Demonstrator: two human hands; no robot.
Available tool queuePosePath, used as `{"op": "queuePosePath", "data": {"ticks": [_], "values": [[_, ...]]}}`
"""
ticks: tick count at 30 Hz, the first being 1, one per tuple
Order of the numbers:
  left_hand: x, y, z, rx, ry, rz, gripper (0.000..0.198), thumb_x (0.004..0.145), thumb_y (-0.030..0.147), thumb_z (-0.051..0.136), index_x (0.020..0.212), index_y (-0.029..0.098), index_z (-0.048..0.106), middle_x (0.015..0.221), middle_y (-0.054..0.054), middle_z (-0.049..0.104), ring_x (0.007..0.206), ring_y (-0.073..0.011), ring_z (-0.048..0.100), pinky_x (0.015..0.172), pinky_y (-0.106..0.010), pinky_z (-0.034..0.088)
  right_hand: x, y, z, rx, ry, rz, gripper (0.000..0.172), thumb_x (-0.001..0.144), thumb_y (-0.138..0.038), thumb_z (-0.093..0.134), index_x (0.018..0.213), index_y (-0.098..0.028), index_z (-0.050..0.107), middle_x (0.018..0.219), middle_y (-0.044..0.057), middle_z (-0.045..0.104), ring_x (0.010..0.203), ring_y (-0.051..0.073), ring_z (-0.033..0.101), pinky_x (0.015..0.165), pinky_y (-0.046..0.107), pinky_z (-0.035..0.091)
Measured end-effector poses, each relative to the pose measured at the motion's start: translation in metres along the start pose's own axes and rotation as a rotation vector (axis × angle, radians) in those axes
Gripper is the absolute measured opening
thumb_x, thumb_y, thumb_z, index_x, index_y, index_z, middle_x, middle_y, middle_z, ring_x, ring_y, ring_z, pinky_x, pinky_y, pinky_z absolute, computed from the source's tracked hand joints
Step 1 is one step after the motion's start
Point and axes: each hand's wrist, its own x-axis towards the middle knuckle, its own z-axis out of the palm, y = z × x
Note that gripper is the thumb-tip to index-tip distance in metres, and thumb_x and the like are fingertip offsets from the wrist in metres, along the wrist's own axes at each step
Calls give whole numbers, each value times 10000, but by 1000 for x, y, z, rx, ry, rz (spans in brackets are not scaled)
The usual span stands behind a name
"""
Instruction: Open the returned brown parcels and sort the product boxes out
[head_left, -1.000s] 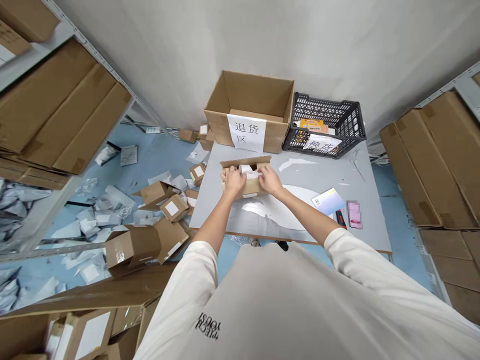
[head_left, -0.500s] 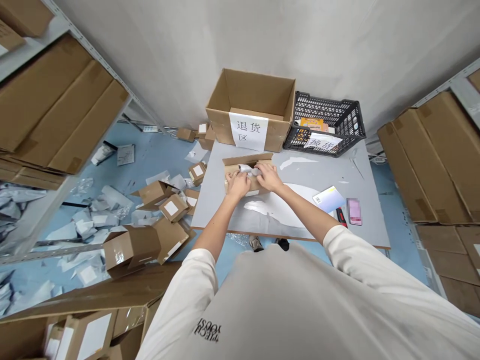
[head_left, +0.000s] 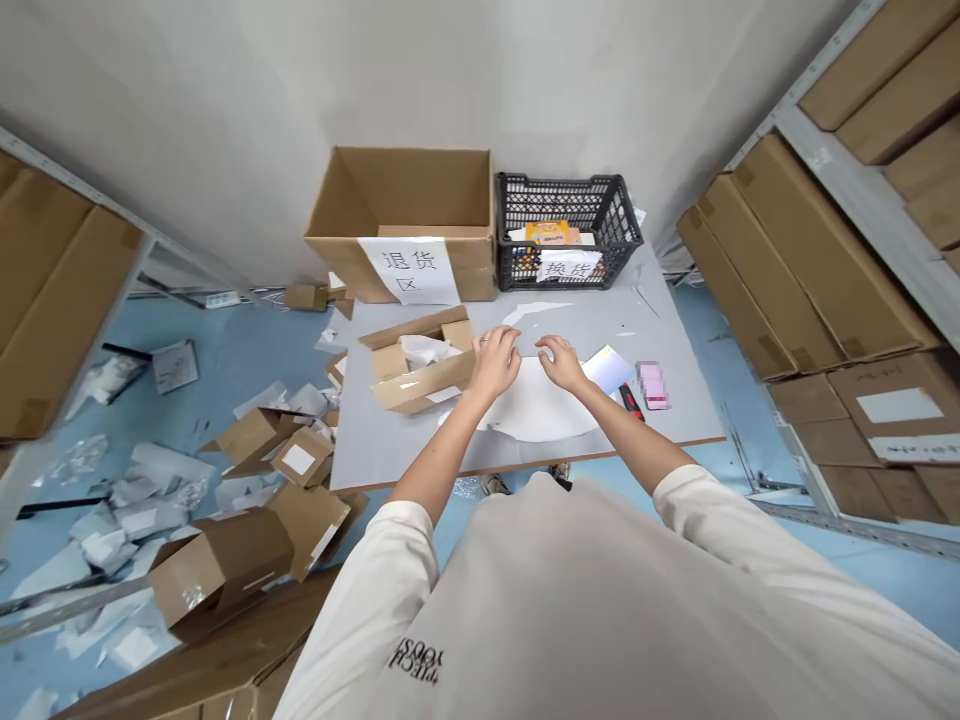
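While both hands are raised over the table [head_left: 622, 325], the small cardboard box [head_left: 424, 388] lies to the left of the left hand [head_left: 497, 360], its near right end just beside that wrist; whether they touch cannot be told. The box stands with its top unfolded, crumpled white packing [head_left: 426, 350] showing inside. Its long axis runs mostly sideways, the right end angled a little away from the body, so that this end points toward the left hand. The right hand [head_left: 561, 363] is clearly the farther of the two, with the left hand between it and the box.

Neither hand appears to hold anything: the left has its fingers loosely bent, the right has thumb and fingers slightly parted, and a gap separates the two sets of fingertips. Below and between them lies a white sheet [head_left: 544, 408]. Just right of the right hand is a pale blue booklet [head_left: 607, 369], with a red-and-black tool [head_left: 631, 402] beyond it.
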Motion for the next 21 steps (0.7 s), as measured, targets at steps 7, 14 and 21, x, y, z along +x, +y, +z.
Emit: {"op": "queuePosePath", "data": {"ticks": [7, 14, 21], "values": [[22, 48, 113, -122, -308, -38, 441, 1049, 206, 500, 1460, 211, 658, 1566, -156, 641, 1466, -338, 589, 1219, -509, 452, -53, 119, -30, 150, 6, 277, 345, 943, -228, 578, 1220, -216, 785, 1326, 139, 753, 1242, 309, 707, 1178, 487, 542], [30, 76, 220, -136, -574, -166, 486, 1013, 168, 545, 1480, 206, 674, 1592, -147, 658, 1486, -318, 618, 1264, -487, 488, -95, 201, -38, 410, -16, 678, 262, 846, -197, 657, 1064, -253, 792, 1212, 78, 805, 1222, 293, 751, 1153, 467, 570], [24, 98, 286, -36, -665, -256, 470, 1005, 167, 620, 1469, 226, 669, 1590, -142, 677, 1488, -315, 631, 1250, -455, 507, -106, 229, -33, 605, -45, 816, 271, 799, -257, 684, 1054, -244, 775, 1231, 77, 790, 1259, 280, 725, 1160, 443, 552]]}}
